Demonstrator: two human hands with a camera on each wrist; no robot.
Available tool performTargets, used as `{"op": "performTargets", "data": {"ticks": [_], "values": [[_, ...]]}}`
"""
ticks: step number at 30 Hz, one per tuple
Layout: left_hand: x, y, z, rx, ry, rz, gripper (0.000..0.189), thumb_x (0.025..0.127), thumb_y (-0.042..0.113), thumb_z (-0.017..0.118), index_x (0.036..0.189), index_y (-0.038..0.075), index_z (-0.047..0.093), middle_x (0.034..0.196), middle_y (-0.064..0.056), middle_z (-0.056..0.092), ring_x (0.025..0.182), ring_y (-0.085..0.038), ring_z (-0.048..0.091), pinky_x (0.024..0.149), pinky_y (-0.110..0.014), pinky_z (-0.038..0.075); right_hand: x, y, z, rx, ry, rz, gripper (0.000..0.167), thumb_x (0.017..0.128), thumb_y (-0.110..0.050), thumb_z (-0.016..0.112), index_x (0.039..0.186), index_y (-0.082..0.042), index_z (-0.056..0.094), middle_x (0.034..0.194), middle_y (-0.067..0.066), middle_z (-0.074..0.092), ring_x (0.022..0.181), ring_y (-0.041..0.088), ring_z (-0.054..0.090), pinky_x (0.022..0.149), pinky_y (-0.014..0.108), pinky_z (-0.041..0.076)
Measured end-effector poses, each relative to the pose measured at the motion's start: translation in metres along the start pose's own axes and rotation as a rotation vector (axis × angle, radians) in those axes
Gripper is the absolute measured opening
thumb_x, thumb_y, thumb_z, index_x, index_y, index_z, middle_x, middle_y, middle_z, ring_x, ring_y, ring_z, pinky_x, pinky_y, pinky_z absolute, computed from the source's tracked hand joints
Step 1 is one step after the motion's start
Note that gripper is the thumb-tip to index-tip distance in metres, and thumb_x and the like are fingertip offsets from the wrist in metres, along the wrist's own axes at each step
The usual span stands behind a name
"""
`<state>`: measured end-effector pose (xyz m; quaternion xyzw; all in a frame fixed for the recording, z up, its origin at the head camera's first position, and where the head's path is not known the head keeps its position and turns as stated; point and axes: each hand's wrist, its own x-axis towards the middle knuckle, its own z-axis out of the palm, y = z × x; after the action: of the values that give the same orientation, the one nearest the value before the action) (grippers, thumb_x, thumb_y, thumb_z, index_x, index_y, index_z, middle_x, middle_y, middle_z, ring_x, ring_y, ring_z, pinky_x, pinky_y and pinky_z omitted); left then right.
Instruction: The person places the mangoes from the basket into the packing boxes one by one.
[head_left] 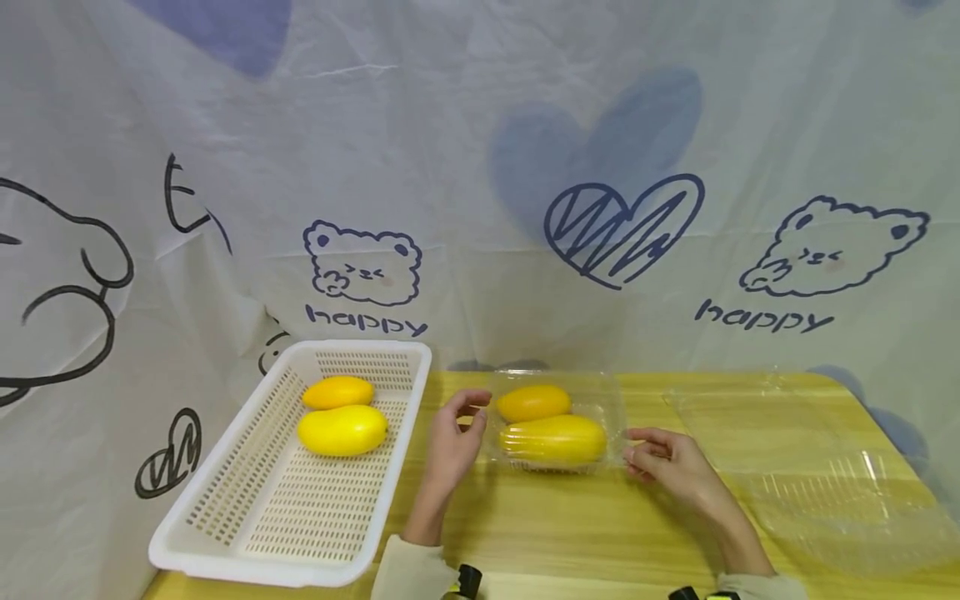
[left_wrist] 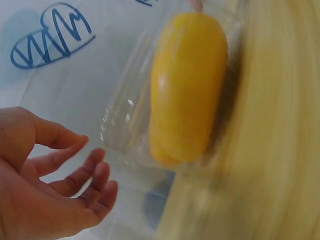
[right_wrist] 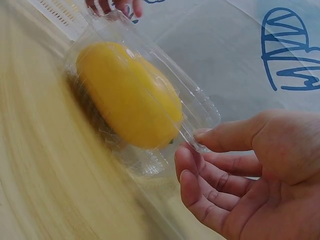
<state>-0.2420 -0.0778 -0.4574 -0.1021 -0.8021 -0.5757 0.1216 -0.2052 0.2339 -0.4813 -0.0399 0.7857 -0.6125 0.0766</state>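
A clear plastic clamshell box [head_left: 596, 392] sits on the table with two yellow mangoes inside. The smaller mango [head_left: 533, 403] lies at the back; the larger mango [head_left: 553, 439] is in front of it. My right hand [head_left: 675, 467] pinches the box's right edge between thumb and fingers, as the right wrist view shows. At the box's left end is my left hand [head_left: 456, 433], its fingers loosely bent and holding nothing. In the left wrist view a small gap shows between the left fingertips [left_wrist: 95, 155] and the box.
On the left stands a white perforated plastic basket [head_left: 407, 442] holding two more mangoes [head_left: 342, 431]. More clear plastic packaging [head_left: 825, 492] lies at the right of the wooden table [head_left: 555, 525]. A printed cloth [head_left: 480, 125] hangs behind and along the left side.
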Motion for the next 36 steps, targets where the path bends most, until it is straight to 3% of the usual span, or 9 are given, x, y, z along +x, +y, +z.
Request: {"op": "performTargets", "data": {"ticks": [3,6,11,17,24,28,32,36], "values": [[-0.001,-0.010,-0.003,0.026,-0.028,-0.044,0.027,0.094,-0.008,0.059,0.120,-0.009,0.067,0.114,-0.026,0.067,0.099,-0.037,0.065,0.076,-0.034,0.055,-0.002,0.002,0.001,-0.006,0.000,0.003,0.045,0.102,-0.003,0.061,0.138,0.020,0.048,0.099,0.018,0.070,0.084,0.021,0.069,0.073,0.031,0.059],[-0.003,-0.016,-0.006,0.027,-0.103,-0.108,0.033,0.097,-0.005,0.056,0.128,-0.016,0.060,0.115,-0.028,0.065,0.099,-0.038,0.065,0.076,-0.036,0.057,-0.002,0.002,0.001,-0.009,0.001,0.002,0.045,0.101,-0.003,0.061,0.138,0.020,0.048,0.099,0.017,0.070,0.084,0.021,0.069,0.073,0.031,0.059],[-0.004,-0.020,-0.012,-0.052,-0.217,-0.210,0.038,0.102,0.001,0.053,0.133,-0.021,0.053,0.109,-0.026,0.063,0.082,-0.022,0.063,0.074,-0.040,0.058,-0.002,-0.001,0.001,-0.007,-0.001,-0.008,0.046,0.101,-0.004,0.061,0.139,0.020,0.047,0.099,0.018,0.069,0.083,0.021,0.069,0.073,0.031,0.059],[-0.003,-0.018,-0.015,-0.162,-0.274,-0.253,0.040,0.098,-0.007,0.051,0.134,-0.025,0.048,0.091,-0.017,0.058,0.067,-0.013,0.057,0.071,-0.037,0.060,-0.002,-0.004,0.001,-0.026,0.005,-0.003,0.045,0.102,-0.005,0.060,0.138,0.019,0.048,0.098,0.018,0.069,0.084,0.023,0.069,0.073,0.032,0.059],[-0.001,-0.018,-0.014,-0.181,-0.295,-0.298,0.042,0.100,-0.007,0.048,0.139,-0.024,0.043,0.090,-0.017,0.057,0.070,-0.016,0.060,0.074,-0.043,0.061,-0.001,-0.007,0.001,-0.067,0.028,0.003,0.043,0.102,-0.005,0.060,0.138,0.017,0.050,0.096,0.018,0.070,0.084,0.027,0.069,0.072,0.034,0.060],[-0.001,-0.018,-0.014,-0.182,-0.300,-0.301,0.042,0.101,-0.007,0.048,0.139,-0.024,0.043,0.093,-0.018,0.057,0.071,-0.017,0.060,0.075,-0.043,0.061,-0.004,-0.009,0.002,-0.159,0.053,-0.014,0.043,0.102,-0.007,0.061,0.137,0.016,0.051,0.096,0.016,0.071,0.082,0.027,0.070,0.071,0.032,0.060],[-0.001,-0.019,-0.013,-0.180,-0.307,-0.297,0.042,0.100,-0.008,0.048,0.139,-0.024,0.043,0.094,-0.019,0.057,0.073,-0.018,0.061,0.076,-0.045,0.061,-0.009,-0.015,0.001,-0.342,0.114,-0.039,0.044,0.101,-0.016,0.065,0.135,0.011,0.056,0.098,0.011,0.070,0.084,0.024,0.069,0.070,0.029,0.057],[-0.002,-0.019,-0.013,-0.185,-0.311,-0.289,0.042,0.100,-0.008,0.047,0.138,-0.025,0.043,0.093,-0.018,0.057,0.073,-0.018,0.061,0.075,-0.044,0.061,-0.016,-0.024,0.002,-0.510,0.198,-0.106,0.037,0.100,-0.017,0.067,0.129,0.006,0.063,0.102,0.010,0.067,0.088,0.024,0.066,0.071,0.034,0.056]]}}
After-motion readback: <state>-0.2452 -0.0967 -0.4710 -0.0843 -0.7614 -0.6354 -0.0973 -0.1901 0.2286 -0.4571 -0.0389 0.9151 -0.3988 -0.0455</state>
